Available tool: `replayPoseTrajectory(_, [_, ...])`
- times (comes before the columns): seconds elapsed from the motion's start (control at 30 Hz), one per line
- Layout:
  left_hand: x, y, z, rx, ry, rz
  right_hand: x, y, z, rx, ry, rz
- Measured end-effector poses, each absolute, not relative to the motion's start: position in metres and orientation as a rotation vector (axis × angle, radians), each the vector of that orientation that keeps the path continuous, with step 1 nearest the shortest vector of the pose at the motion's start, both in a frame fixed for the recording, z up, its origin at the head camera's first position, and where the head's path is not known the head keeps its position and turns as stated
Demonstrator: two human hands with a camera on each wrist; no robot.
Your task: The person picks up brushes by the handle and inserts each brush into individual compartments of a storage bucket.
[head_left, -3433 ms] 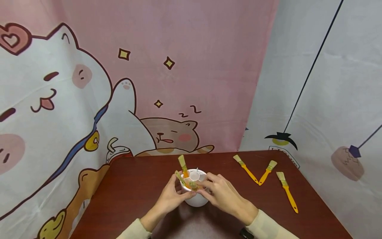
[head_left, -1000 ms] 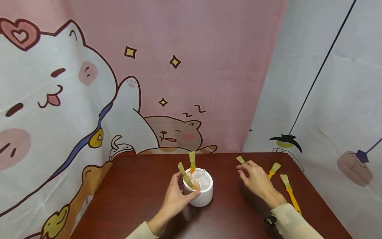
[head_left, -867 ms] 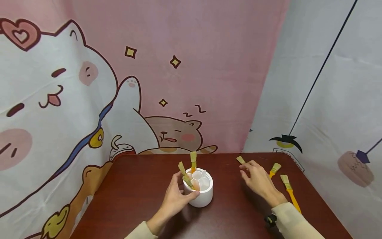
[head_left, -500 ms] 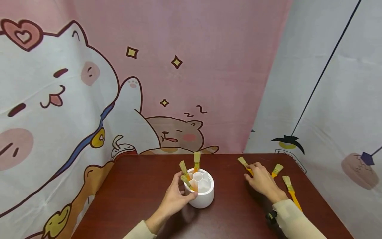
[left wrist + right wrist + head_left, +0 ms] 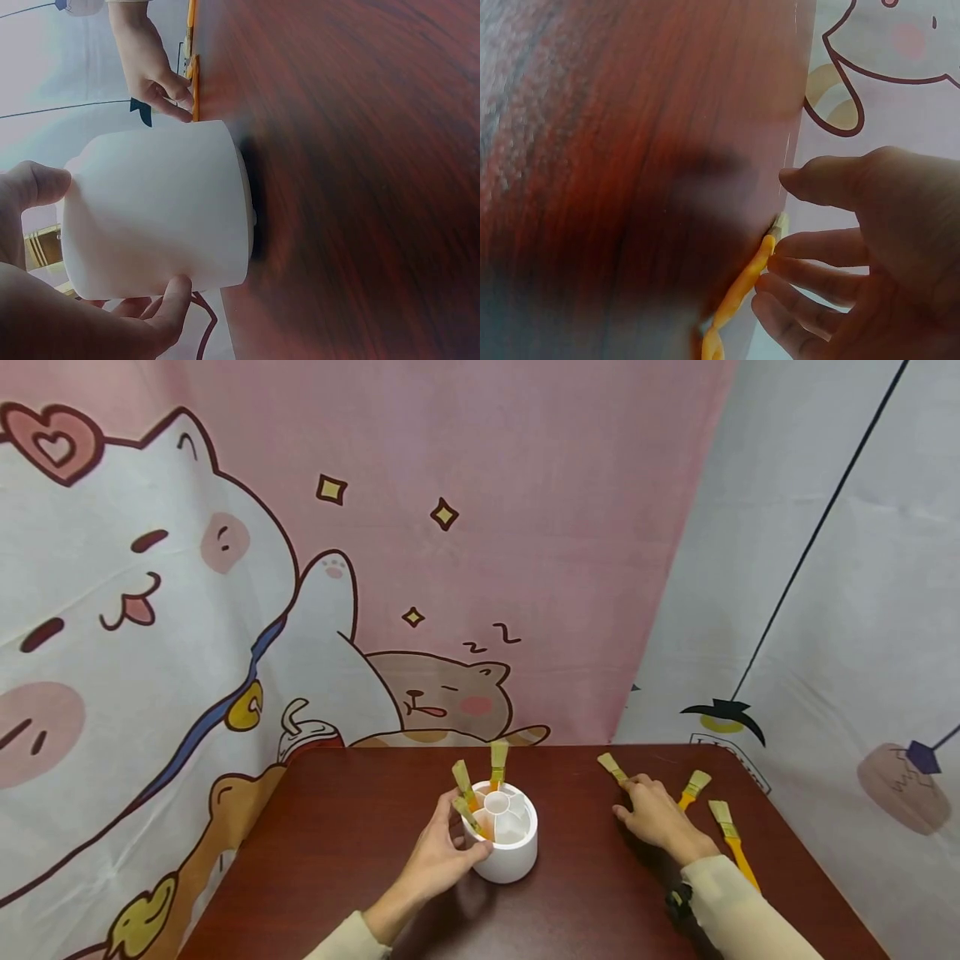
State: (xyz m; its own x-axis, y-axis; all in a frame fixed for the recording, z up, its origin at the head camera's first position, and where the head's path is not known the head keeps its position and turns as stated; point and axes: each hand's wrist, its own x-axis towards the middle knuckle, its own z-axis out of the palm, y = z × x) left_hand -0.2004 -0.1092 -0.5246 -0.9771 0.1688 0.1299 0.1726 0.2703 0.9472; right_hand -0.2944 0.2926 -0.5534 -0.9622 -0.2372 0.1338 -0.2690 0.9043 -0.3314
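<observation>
A white round pen holder [image 5: 513,865] with divided compartments sits mid-table. My left hand [image 5: 435,853] grips its left side, thumb near the rim and fingers lower down the wall, as the left wrist view shows on the holder [image 5: 157,210]. Several paintbrushes [image 5: 498,762] stand in its back and left compartments, bristles up. At the right, my right hand [image 5: 658,817] reaches over another paintbrush [image 5: 612,767] lying on the table. In the right wrist view its fingers touch the yellow handle [image 5: 742,289], while the thumb stays well apart from it.
Two more yellow-handled paintbrushes lie right of my right hand, a short-looking brush [image 5: 696,783] partly hidden and a brush [image 5: 727,827] nearer the table's right side. A printed cloth [image 5: 570,568] hangs behind the dark red table [image 5: 330,852].
My right hand has gone from the holder to the brush lying at the right. The brush both hands were handling now stands in the holder. The left hand keeps its hold.
</observation>
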Motion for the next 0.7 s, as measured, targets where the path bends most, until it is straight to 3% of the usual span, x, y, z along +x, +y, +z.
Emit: replayPoseTrajectory(0.7, [-0.200, -0.109, -0.522, -0.331, -2.527, -1.846, -0.282, 0.293, -0.546, 0.399, -2.938, 0.572])
